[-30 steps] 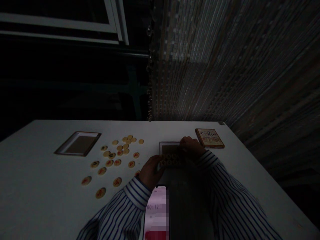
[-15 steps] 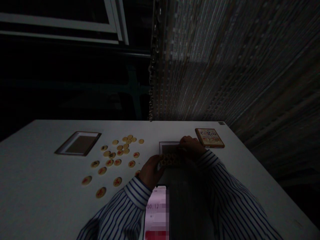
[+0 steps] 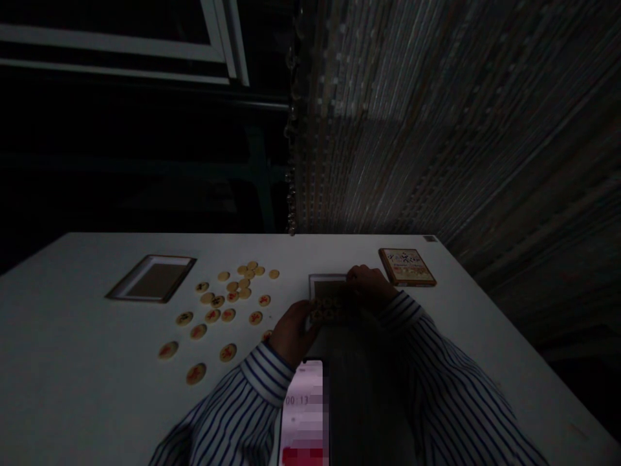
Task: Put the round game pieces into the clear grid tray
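Both hands hold a shallow square box (image 3: 334, 308) filled with round tan discs, just above the middle of the white table (image 3: 72, 388). The left hand (image 3: 291, 333) grips its near left corner, and the right hand (image 3: 369, 285) is curled closed over its far right edge. Just left of it lie loose tan discs (image 3: 228, 304) marked in red and black. An orange printed box (image 3: 406, 266) lies to the right.

"00:13" on the phone screen (image 3: 303, 404)

Two hands (image 3: 291, 333) (image 3: 369, 283), about twenty-three loose discs (image 3: 228, 315), two trays (image 3: 169, 259) (image 3: 330, 279), one box (image 3: 406, 266), one phone (image 3: 305, 408).
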`<act>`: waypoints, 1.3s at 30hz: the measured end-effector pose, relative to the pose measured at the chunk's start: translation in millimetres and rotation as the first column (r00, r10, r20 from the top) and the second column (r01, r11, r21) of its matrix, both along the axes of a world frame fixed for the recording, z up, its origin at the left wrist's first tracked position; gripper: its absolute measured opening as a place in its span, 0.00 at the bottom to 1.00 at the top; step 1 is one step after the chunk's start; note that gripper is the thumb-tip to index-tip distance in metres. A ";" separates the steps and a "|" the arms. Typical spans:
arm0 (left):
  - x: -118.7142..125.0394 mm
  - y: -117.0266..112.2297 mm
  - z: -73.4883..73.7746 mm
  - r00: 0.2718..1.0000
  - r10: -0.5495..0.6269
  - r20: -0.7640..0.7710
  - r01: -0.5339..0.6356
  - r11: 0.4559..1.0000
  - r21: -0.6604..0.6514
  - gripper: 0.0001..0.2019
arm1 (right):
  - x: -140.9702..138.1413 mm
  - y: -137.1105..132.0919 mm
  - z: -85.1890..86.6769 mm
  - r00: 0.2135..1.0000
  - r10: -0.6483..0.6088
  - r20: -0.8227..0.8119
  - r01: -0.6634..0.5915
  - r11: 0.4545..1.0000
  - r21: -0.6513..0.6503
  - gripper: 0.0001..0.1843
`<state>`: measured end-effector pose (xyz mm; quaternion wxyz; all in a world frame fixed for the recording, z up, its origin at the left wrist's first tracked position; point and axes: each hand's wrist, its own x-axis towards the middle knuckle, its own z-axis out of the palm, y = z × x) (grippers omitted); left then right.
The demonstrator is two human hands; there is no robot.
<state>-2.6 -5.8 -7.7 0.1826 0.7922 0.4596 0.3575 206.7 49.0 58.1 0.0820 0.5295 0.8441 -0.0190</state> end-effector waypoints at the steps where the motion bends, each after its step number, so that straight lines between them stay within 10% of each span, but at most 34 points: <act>1: 0.1 0.1 -0.2 1.000 0.001 0.002 -0.001 1.000 0.004 0.16 | 0.2 0.3 -0.5 1.000 -0.001 0.005 0.001 1.000 -0.002 0.11; 39: -0.6 0.0 -1.4 1.000 -0.003 -0.014 0.003 1.000 0.000 0.16 | 0.9 -1.9 3.1 1.000 -0.017 0.018 0.017 1.000 0.019 0.11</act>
